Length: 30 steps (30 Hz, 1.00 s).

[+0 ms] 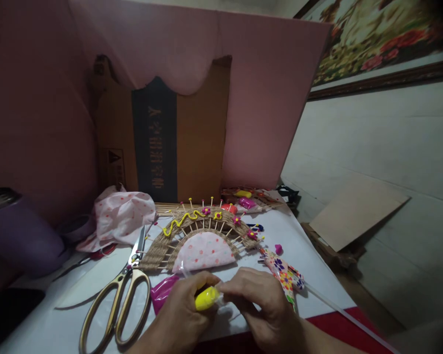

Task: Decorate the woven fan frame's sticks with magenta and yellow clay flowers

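Observation:
My left hand (180, 309) and my right hand (260, 302) meet low in the middle of the view, both closed on a small lump of yellow clay (206, 298) in clear wrapping. Just beyond them lies a woven straw half-arch (162, 248) with wooden sticks, a yellow clay squiggle and small pink flowers on it, and a pink dotted fabric half-circle (204, 251) inside it. A pink clay packet (163, 291) lies by my left hand. A flowered paper piece (285, 276) sits by my right hand.
Gold-handled scissors (120, 300) lie at the left on the white sheet (306, 255). Pink dotted cloth (120, 216) is bunched behind them. A cardboard box (162, 142) and pink board (266, 98) stand at the back. More clay packets (245, 200) lie far right of the arch.

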Motion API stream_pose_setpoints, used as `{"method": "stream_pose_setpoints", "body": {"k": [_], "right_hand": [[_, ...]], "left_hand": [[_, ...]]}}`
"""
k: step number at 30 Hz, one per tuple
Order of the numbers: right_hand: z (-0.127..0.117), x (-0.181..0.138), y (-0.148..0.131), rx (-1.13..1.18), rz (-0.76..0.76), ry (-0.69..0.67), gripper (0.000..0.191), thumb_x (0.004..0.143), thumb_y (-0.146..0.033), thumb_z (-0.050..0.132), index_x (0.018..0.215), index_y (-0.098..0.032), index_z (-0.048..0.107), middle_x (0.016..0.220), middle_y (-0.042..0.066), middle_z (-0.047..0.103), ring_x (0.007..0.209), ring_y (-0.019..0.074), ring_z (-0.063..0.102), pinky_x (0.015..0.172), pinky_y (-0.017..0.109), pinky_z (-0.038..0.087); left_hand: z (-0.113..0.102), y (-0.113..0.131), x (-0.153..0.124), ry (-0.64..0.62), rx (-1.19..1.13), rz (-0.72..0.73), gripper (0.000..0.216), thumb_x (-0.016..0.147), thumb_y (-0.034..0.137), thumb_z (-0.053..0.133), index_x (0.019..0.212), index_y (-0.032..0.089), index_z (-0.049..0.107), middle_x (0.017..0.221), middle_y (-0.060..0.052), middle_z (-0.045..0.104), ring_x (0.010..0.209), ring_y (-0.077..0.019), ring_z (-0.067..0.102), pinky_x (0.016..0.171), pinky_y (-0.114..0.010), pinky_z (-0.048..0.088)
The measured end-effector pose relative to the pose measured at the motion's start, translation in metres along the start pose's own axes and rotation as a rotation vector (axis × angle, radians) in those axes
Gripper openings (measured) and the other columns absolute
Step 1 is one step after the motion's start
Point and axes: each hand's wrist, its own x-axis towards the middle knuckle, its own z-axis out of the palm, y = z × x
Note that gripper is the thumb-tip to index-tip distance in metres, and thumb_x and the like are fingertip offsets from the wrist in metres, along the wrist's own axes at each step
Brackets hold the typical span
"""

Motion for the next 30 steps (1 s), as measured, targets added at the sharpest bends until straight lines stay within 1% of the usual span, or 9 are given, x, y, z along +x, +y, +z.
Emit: {"method": "stream_pose_setpoints", "body": {"k": [4, 7, 12, 16, 18, 21, 24, 26, 30], "right_hand": [[0.001, -0.001, 0.000, -0.021, 0.053, -0.058, 0.015, 0.085, -0.013, 0.049, 0.088, -0.017, 0.064, 0.066, 0.004, 0.065, 0.061, 0.0139, 0.057, 0.058, 0.025, 0.042], [0.001, -0.001, -0.002, -0.057, 0.085, -0.088, 0.011, 0.083, -0.015, 0.053, 0.084, -0.016, 0.064, 0.067, 0.005, 0.064, 0.062, 0.0145, 0.057, 0.057, 0.025, 0.041], [0.001, -0.001, -0.002, -0.135, 0.004, -0.095, 0.015, 0.083, -0.013, 0.049, 0.091, -0.016, 0.061, 0.077, 0.007, 0.065, 0.068, 0.0153, 0.057, 0.059, 0.024, 0.043], [0.003, -0.001, -0.002, -0.152, -0.016, -0.115, 0.017, 0.084, -0.014, 0.046, 0.092, -0.016, 0.061, 0.077, 0.007, 0.065, 0.067, 0.0144, 0.058, 0.058, 0.022, 0.043], [0.006, -0.002, -0.001, -0.142, 0.001, -0.132, 0.017, 0.083, -0.014, 0.046, 0.088, -0.015, 0.062, 0.075, 0.008, 0.064, 0.065, 0.0144, 0.059, 0.057, 0.022, 0.044], [0.010, -0.005, 0.001, -0.112, -0.007, -0.129, 0.016, 0.081, -0.013, 0.047, 0.083, -0.015, 0.062, 0.071, 0.007, 0.064, 0.062, 0.0138, 0.059, 0.055, 0.021, 0.043], [0.011, -0.006, 0.004, -0.081, -0.053, -0.100, 0.014, 0.080, -0.012, 0.049, 0.083, -0.014, 0.062, 0.070, 0.008, 0.065, 0.062, 0.0139, 0.059, 0.055, 0.021, 0.044], [0.009, -0.005, 0.005, -0.054, -0.058, -0.095, 0.014, 0.079, -0.010, 0.050, 0.085, -0.013, 0.062, 0.072, 0.008, 0.066, 0.064, 0.0147, 0.060, 0.058, 0.022, 0.045], [0.000, 0.001, 0.004, 0.070, 0.000, -0.148, 0.017, 0.079, -0.008, 0.051, 0.090, -0.011, 0.065, 0.073, 0.010, 0.067, 0.066, 0.0153, 0.061, 0.060, 0.023, 0.046]], "left_hand": [[0.005, -0.004, 0.000, -0.018, 0.062, -0.038, 0.005, 0.068, 0.013, 0.050, 0.065, 0.015, 0.055, 0.058, 0.004, 0.054, 0.055, -0.0102, 0.045, 0.050, -0.020, 0.031], [0.009, -0.008, 0.001, -0.034, 0.095, -0.034, 0.013, 0.072, 0.025, 0.055, 0.064, 0.016, 0.050, 0.056, 0.004, 0.050, 0.053, -0.0094, 0.039, 0.049, -0.021, 0.028], [0.013, -0.015, 0.003, -0.003, 0.091, -0.049, 0.019, 0.068, 0.026, 0.060, 0.062, 0.017, 0.044, 0.056, 0.005, 0.045, 0.054, -0.0096, 0.037, 0.049, -0.021, 0.026], [0.014, -0.019, 0.002, -0.045, 0.006, -0.049, 0.024, 0.067, 0.030, 0.065, 0.067, 0.017, 0.045, 0.061, 0.004, 0.046, 0.057, -0.0098, 0.036, 0.050, -0.020, 0.028], [0.014, -0.021, 0.002, -0.080, -0.013, -0.030, 0.025, 0.066, 0.029, 0.066, 0.071, 0.017, 0.045, 0.064, 0.004, 0.047, 0.059, -0.0102, 0.037, 0.050, -0.020, 0.029], [0.014, -0.022, 0.001, -0.112, -0.024, -0.010, 0.022, 0.066, 0.025, 0.064, 0.069, 0.017, 0.044, 0.063, 0.004, 0.044, 0.059, -0.0101, 0.036, 0.050, -0.021, 0.027], [0.012, -0.019, 0.001, -0.131, -0.034, -0.035, 0.020, 0.064, 0.022, 0.063, 0.067, 0.017, 0.044, 0.062, 0.004, 0.044, 0.058, -0.0098, 0.035, 0.049, -0.021, 0.027], [0.012, -0.016, 0.002, -0.127, -0.047, -0.068, 0.022, 0.063, 0.025, 0.064, 0.067, 0.017, 0.044, 0.061, 0.005, 0.043, 0.056, -0.0094, 0.034, 0.048, -0.021, 0.026], [0.011, -0.012, 0.004, -0.112, -0.065, -0.122, 0.024, 0.064, 0.029, 0.063, 0.065, 0.018, 0.042, 0.059, 0.006, 0.040, 0.054, -0.0084, 0.031, 0.048, -0.020, 0.025]]}}
